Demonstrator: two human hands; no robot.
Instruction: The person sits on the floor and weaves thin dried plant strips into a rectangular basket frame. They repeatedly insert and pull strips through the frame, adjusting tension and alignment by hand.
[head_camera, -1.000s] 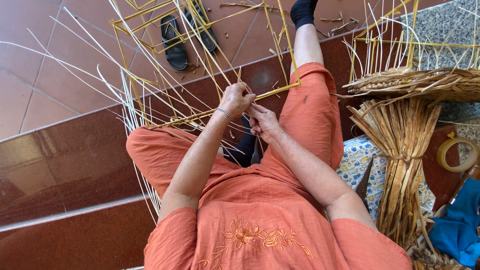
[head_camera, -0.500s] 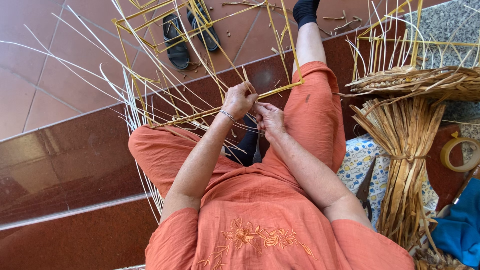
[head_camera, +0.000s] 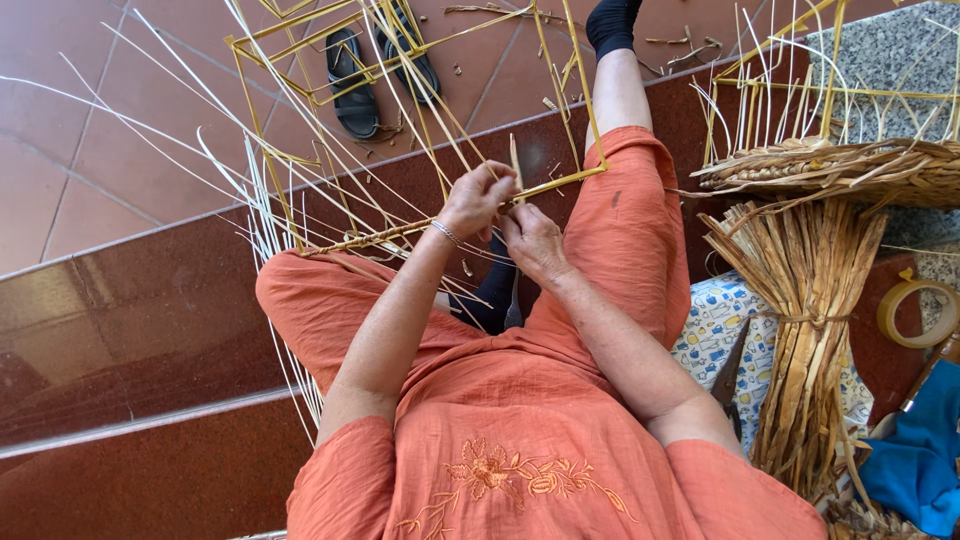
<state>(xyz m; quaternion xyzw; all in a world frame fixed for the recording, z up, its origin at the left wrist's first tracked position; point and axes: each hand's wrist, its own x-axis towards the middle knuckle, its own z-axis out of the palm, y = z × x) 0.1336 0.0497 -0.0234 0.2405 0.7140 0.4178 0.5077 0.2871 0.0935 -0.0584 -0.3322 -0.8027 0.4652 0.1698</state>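
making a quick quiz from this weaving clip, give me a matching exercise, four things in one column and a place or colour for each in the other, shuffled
Things:
1. sandals
2. roll of tape
3. bundle of straw
4. blue cloth

Descriptions:
A. tied round the middle, under a part-woven basket
B. bottom right corner of the view
C. dark pair on the tiles, seen through the yellow frame
D. yellowish ring at the right edge

Pairs: 1-C, 2-D, 3-A, 4-B
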